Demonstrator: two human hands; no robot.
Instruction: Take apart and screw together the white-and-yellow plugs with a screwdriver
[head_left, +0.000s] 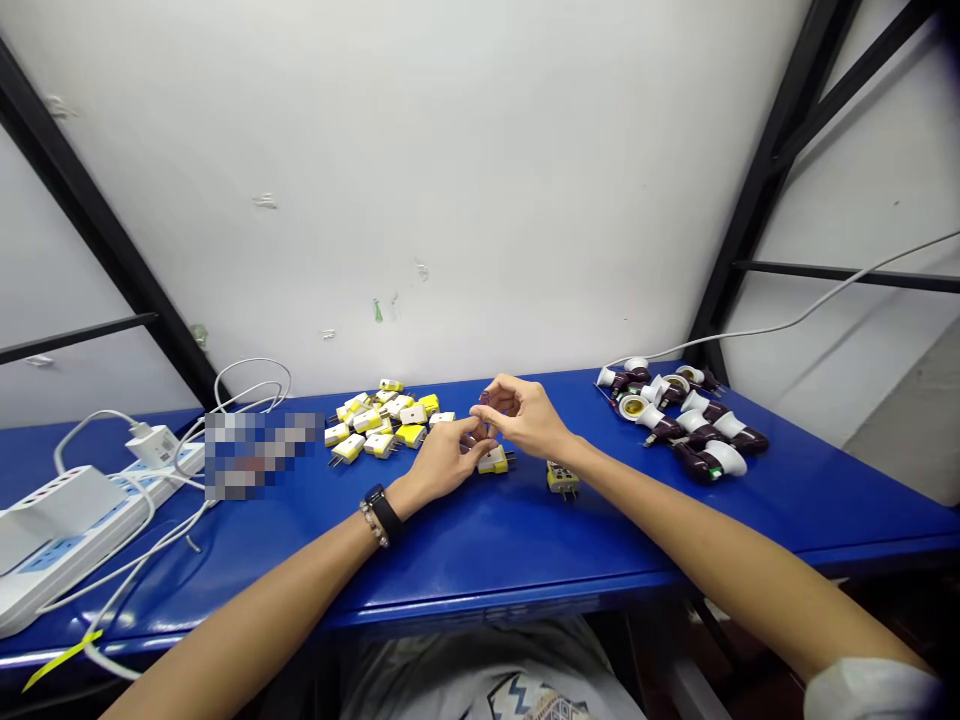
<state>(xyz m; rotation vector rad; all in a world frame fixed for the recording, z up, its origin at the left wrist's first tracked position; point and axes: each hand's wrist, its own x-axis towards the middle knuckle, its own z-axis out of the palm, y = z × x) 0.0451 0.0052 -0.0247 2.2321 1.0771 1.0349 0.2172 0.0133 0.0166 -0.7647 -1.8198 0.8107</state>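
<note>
Left hand (442, 455) curls beside a yellow-white plug (493, 462), perhaps steadying it, grip unclear to me; my right hand (525, 415) pinches a purple piece (485, 398).

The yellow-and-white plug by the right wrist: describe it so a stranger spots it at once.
On the glossy blue table, find the person's right hand. Partly hidden by the bare wrist lies a small yellow-and-white plug. It is the rightmost of its kind, apart from the heaped yellow-and-white plugs, with two metal prongs pointing toward the table's near edge.
</note>
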